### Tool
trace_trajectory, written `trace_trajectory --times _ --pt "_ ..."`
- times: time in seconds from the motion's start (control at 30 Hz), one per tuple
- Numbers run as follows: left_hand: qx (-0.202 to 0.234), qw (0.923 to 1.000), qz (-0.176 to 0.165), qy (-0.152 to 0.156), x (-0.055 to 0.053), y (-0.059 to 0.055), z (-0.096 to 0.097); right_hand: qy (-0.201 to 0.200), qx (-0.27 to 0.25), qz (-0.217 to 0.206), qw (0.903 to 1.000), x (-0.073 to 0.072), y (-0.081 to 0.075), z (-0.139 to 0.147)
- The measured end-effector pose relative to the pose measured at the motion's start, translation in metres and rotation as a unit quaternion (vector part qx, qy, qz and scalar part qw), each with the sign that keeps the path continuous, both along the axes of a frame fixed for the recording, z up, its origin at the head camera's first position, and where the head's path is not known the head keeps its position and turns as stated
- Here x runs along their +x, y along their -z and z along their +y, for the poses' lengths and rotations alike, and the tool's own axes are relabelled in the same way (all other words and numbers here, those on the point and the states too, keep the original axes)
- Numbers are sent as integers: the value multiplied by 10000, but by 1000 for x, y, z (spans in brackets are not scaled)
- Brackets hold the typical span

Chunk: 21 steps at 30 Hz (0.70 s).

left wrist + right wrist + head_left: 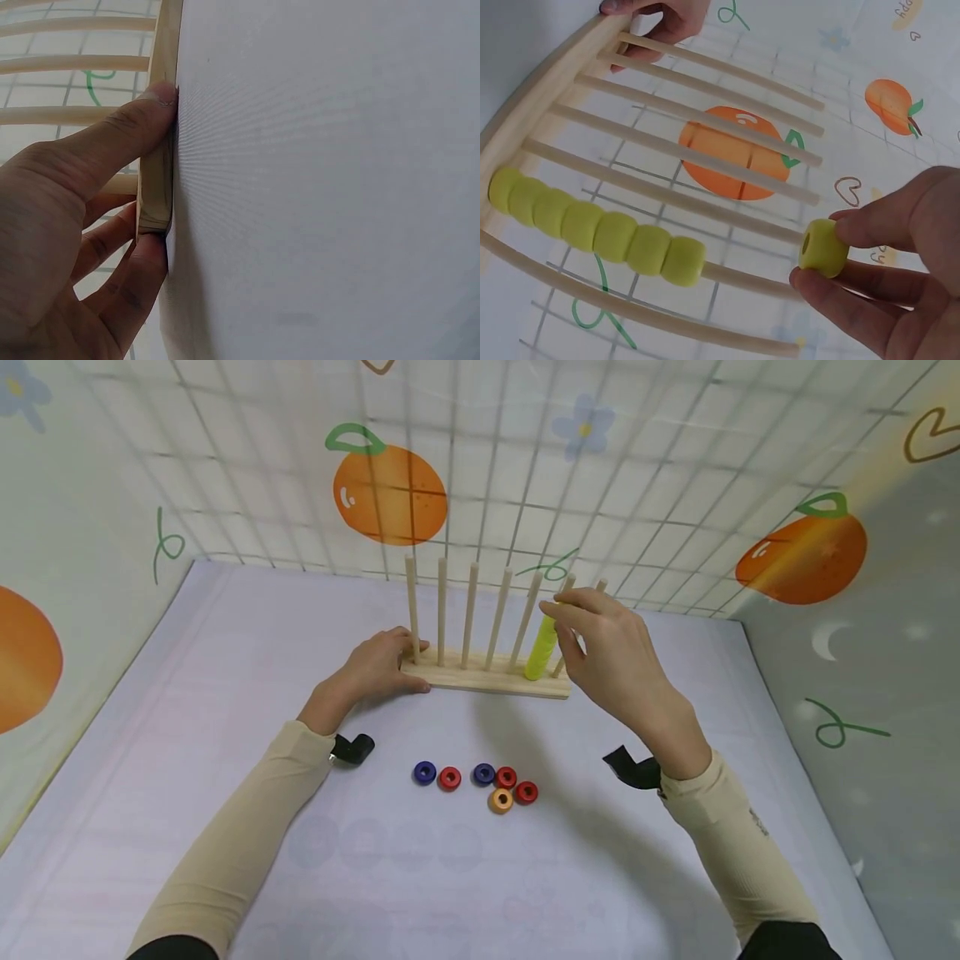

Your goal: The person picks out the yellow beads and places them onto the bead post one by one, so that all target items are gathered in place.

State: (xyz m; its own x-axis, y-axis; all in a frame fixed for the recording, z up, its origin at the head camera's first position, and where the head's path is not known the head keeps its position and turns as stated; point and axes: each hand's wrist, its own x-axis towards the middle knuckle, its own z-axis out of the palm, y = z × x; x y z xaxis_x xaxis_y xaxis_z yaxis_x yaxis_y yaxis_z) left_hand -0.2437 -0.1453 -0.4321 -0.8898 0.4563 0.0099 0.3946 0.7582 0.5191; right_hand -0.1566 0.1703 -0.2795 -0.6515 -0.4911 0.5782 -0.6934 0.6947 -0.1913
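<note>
The wooden peg rack (487, 678) has a flat base with several upright pegs. My left hand (386, 664) grips its left end, the thumb along the front edge and other fingers around the end and behind. A stack of yellow beads (600, 229) fills the lower part of the second peg from the right. At that peg's tip my right hand (618, 647) pinches another yellow bead (823, 247) between thumb and fingers. The bead's hole faces the peg, above the stack and apart from it.
In front of the rack lie loose beads: two blue ones (424, 772), three red ones (527, 792) and an orange one (500, 801). A white cloth (360, 877) covers the table. Behind the rack hangs a printed curtain (285, 468) with grid lines and oranges.
</note>
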Motion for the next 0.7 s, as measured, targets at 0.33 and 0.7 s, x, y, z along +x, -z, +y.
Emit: trace_trajectory --times 0.33,0.7 --pt "31 10000 18 6 -1 2 0 161 -73 42 9998 -2 -12 5" --pt "68 10000 -2 50 0 -1 0 285 -267 201 9990 -11 -14 8"
